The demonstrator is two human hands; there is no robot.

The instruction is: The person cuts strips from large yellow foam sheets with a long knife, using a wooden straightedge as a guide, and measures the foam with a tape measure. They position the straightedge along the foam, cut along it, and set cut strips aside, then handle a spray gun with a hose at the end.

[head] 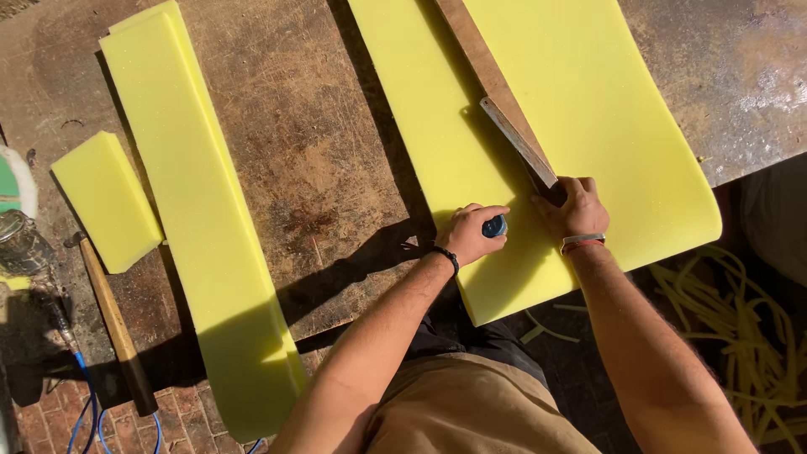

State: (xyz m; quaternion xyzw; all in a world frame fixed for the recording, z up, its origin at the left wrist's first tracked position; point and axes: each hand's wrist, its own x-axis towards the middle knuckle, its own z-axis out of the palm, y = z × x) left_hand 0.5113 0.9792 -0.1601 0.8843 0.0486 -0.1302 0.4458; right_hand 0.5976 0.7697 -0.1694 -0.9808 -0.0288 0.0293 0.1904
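On the workbench (319, 151) a wide foam sheet (605, 126) lies at the right with a wooden straightedge (496, 101) across it, a long foam strip (193, 219) lies to its left, a short foam block (105, 200) lies further left, and a hammer (113, 324) lies just before that block.

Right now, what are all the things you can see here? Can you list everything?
Big foam sheet: one, yellow, on the table's right, hanging over the edge.
Wooden straightedge: one, brown, lying across the big sheet.
Long foam strip: one, yellow, left of centre.
Small foam block: one, yellow, far left.
Hammer: one, wooden handle, lower left.
Table: one, worn brown wood.
Foam offcuts: a pile, yellow, on the ground at right.
Left hand: gripping a small blue tool on the sheet.
Right hand: pressing the straightedge's near end.
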